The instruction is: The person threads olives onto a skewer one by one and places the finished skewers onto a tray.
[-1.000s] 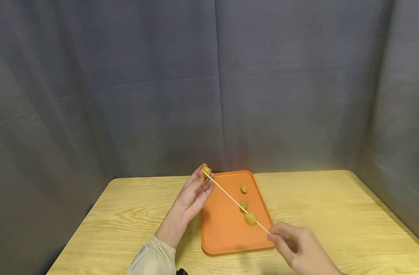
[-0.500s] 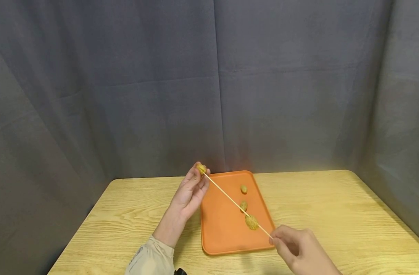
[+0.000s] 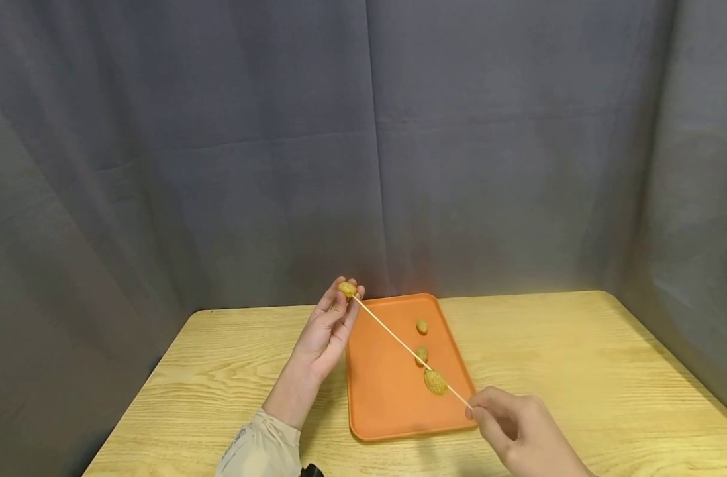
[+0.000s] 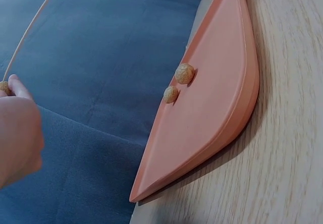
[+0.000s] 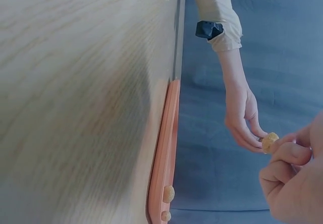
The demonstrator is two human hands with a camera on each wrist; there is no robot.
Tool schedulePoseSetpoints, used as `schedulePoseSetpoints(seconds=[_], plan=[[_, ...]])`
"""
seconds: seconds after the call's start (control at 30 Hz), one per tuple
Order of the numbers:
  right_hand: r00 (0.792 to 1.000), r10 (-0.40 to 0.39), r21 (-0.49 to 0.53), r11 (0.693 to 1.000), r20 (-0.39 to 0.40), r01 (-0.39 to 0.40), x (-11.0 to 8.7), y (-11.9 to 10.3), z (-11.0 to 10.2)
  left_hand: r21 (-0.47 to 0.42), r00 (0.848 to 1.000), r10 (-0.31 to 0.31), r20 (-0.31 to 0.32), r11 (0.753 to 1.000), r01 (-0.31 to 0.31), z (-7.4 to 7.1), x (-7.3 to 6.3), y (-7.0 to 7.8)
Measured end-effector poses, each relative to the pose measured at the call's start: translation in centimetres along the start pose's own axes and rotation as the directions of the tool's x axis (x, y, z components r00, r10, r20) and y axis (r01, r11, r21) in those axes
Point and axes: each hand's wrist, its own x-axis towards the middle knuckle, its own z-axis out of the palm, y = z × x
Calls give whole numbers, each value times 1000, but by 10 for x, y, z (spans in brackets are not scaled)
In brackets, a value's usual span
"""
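My left hand (image 3: 324, 334) pinches a small wrinkled yellow-brown ball (image 3: 347, 289) between thumb and fingertips. A thin wooden skewer (image 3: 393, 335) slants down from that ball to my right hand (image 3: 521, 427), which pinches the stick's near end. Threaded on the skewer close to the right fingers is a larger ball (image 3: 435, 382) of the same kind. In the right wrist view, the held ball (image 5: 270, 142) shows at the fingertips of the left hand (image 5: 239, 115). The left wrist view shows the skewer (image 4: 30, 27) rising from the pinched ball.
An orange tray (image 3: 381, 404) lies on the wooden table (image 3: 578, 358) below the skewer. Towards its right side sit two loose balls, a farther one (image 3: 422, 326) and a nearer one (image 3: 422, 355). Dark grey curtains (image 3: 280, 165) surround the table's back and sides.
The left hand has shifted slightly up and left, and its ball has turned in the fingers. The skewer's far end, earlier across the ball's face, now meets its lower edge. The right hand barely moved.
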Motion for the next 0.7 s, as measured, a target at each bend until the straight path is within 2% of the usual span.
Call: schedulePoseSetpoints(seconds=[0.23, 0.5, 0.7], plan=[[997, 65, 22, 998, 43, -66, 0, 2, 0, 7, 1000, 3, 5, 1000, -3, 0, 0, -1], [994, 91, 32, 995, 66, -93, 0, 2, 0, 51, 1000, -22, -7, 998, 22, 3, 0, 0], [990, 116, 16, 993, 78, -117, 1, 1, -1, 62, 1000, -12, -19, 998, 13, 5, 0, 0]])
